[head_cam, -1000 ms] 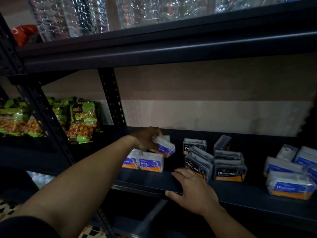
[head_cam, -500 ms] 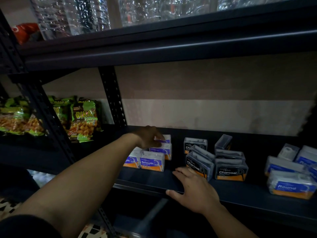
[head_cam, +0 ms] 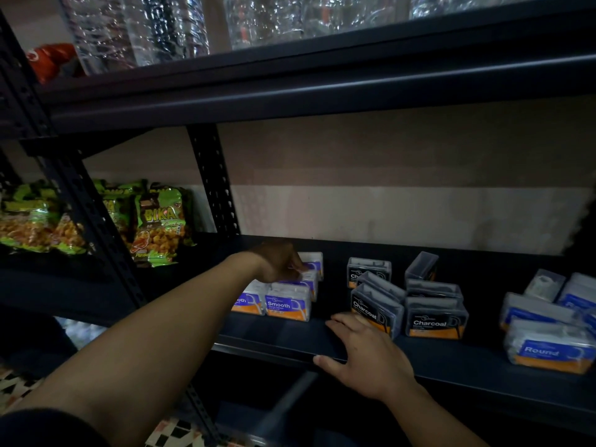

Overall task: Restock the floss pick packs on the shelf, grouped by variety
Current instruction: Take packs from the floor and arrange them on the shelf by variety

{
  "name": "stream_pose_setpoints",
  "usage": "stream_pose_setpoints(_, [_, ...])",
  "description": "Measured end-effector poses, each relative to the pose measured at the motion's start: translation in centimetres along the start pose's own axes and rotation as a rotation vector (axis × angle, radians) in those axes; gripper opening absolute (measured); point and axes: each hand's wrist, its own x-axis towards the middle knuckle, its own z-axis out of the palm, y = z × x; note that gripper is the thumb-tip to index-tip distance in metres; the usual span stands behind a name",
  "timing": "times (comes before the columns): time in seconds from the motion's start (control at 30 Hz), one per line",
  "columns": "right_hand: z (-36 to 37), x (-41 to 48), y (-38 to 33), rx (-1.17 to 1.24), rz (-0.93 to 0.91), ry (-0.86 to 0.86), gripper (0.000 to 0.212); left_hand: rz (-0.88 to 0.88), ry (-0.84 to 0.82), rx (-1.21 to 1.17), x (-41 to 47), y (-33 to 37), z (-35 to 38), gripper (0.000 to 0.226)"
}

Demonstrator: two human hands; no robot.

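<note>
My left hand (head_cam: 279, 262) is clamped on a Smooth pack (head_cam: 309, 283), now seated upright behind the front Smooth row (head_cam: 287, 304); a second ago it hung tilted. Placement essentially done. Right hand (head_cam: 367, 353) flat on the matte metal shelf (head_cam: 274, 337). Packs are rigid clear plastic boxes; Charcoal packs (head_cam: 433, 317) and Round packs (head_cam: 548, 350) are grouped apart.
</note>
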Motion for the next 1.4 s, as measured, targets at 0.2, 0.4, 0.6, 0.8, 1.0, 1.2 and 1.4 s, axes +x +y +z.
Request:
stream_pose_setpoints(0.2, [0.0,0.0,-0.1,0.003,-0.003,0.009,0.078,-0.001,-0.025,-0.016,-0.2,-0.2,0.2,0.031])
stream_pose_setpoints(0.4, [0.0,0.0,-0.2,0.009,-0.006,0.014,0.078,0.013,-0.016,-0.009,-0.4,0.0,0.2,0.031])
stream_pose_setpoints(0.6, [-0.2,-0.1,-0.2,0.004,-0.005,0.006,0.077,0.017,-0.023,-0.019,-0.6,0.0,0.1,0.031])
stream_pose_setpoints(0.8, [-0.1,0.0,-0.2,0.007,0.002,0.000,0.078,0.023,-0.040,-0.002,-1.0,0.3,-0.2,0.032])
stream_pose_setpoints(1.0, [-0.1,0.0,-0.2,0.015,0.003,0.005,0.079,0.036,-0.015,-0.031,-1.3,0.2,-0.5,0.028])
stream_pose_setpoints(1.2, [-0.2,0.0,-0.2,0.015,0.005,-0.001,0.078,-0.003,0.144,-0.117,0.0,-0.5,-1.7,0.033])
stream_pose_setpoints(1.4, [-0.3,0.0,-0.2,0.017,0.005,-0.002,0.077,-0.042,0.078,-0.054,2.7,-0.8,-0.7,0.039])
